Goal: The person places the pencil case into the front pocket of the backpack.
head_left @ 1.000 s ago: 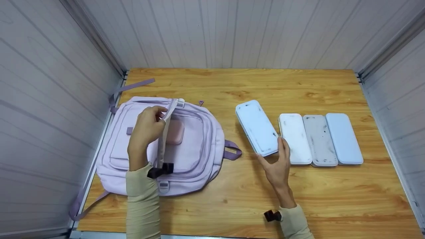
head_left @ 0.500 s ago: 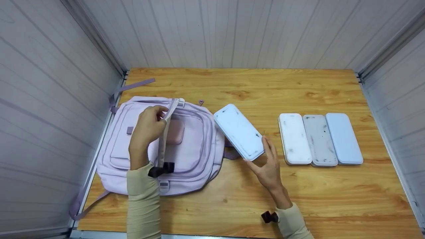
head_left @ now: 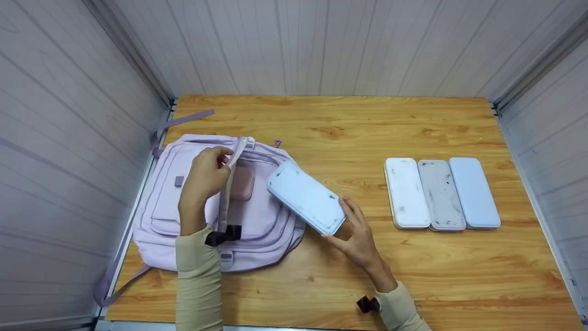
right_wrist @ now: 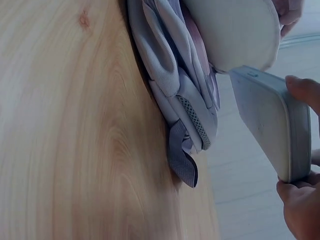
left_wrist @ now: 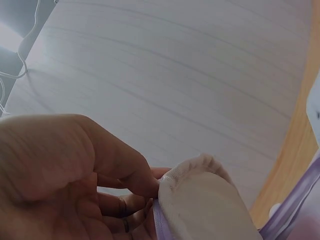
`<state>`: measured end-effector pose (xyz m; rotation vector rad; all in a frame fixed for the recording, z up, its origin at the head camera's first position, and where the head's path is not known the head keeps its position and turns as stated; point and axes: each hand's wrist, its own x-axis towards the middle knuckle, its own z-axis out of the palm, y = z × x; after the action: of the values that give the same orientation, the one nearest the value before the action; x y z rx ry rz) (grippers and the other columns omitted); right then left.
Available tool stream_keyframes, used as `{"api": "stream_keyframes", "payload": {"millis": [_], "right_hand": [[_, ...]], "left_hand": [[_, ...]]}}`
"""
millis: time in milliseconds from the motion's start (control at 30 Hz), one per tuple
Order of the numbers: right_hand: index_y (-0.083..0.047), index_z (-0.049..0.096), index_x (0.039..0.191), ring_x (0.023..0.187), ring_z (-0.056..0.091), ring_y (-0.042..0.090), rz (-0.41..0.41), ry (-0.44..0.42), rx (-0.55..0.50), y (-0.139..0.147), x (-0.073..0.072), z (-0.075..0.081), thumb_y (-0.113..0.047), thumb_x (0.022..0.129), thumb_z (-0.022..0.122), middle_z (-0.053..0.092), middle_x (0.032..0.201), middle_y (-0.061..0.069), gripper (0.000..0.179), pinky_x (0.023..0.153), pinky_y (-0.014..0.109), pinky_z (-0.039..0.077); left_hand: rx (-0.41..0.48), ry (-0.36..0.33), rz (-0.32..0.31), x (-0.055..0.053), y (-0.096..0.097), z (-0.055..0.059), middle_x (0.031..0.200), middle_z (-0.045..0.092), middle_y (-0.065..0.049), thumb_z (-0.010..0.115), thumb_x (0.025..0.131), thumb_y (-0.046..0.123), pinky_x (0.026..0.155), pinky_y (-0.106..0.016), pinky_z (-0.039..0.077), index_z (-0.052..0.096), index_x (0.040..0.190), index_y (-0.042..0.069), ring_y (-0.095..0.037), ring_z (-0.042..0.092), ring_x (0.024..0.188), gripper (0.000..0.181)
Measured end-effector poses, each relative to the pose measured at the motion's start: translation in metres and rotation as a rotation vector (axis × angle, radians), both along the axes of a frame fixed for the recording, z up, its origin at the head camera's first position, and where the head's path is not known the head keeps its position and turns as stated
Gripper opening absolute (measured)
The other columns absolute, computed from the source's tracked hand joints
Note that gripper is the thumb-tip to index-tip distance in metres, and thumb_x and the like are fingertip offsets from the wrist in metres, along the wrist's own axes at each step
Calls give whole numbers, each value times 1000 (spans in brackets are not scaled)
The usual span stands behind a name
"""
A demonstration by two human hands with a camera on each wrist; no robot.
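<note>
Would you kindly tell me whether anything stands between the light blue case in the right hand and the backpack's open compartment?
Nothing visible blocks the light blue case from the open backpack; the left hand holds the flap up. Inside, a pink case, partly hidden by the flap, might take up some room.

A person wears long beige sleeves, the left sleeve (head_left: 198, 285) gathered in soft crosswise folds well behind the left fingers (head_left: 220, 154), the right sleeve (head_left: 402, 307) lightly creased and likewise well behind the right fingers (head_left: 352, 209). Blocky black wearables, the left device (head_left: 233, 232) and the right device (head_left: 365, 304), sit at the cuffs' thumb side. Thin dark bands (left_wrist: 122, 207), rings or shadows too unclear to tell, cross two left fingers.
</note>
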<state>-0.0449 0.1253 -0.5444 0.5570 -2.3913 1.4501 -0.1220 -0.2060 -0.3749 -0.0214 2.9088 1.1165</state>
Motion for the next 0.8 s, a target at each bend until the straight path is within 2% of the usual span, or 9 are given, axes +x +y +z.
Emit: {"api": "stream_keyframes", "payload": {"millis": [367, 633, 800], "right_hand": [[-1, 43, 142, 133, 42, 33, 194, 28, 79, -16, 3, -5, -25, 66, 87, 43, 144, 18, 91, 112, 26, 28], [1, 42, 141, 134, 40, 34, 299, -59, 120, -32, 5, -13, -28, 68, 85, 40, 145, 20, 90, 108, 45, 35], [-1, 40, 144, 135, 39, 32, 351, -109, 145, -44, 3, -12, -32, 72, 83, 40, 146, 18, 89, 106, 45, 37]], "left_hand": [[11, -12, 3, 0, 1, -1, 99, 60, -20, 45, 82, -3, 79, -39, 43, 62, 118, -6, -28, 53, 89, 39], [7, -2, -2, 1, 3, -1, 99, 60, -20, 46, 83, -2, 80, -40, 42, 62, 118, -5, -29, 52, 89, 39], [11, -3, -2, 0, 3, -2, 99, 60, -19, 46, 83, -2, 80, -39, 42, 62, 118, -5, -29, 53, 89, 39]]}}
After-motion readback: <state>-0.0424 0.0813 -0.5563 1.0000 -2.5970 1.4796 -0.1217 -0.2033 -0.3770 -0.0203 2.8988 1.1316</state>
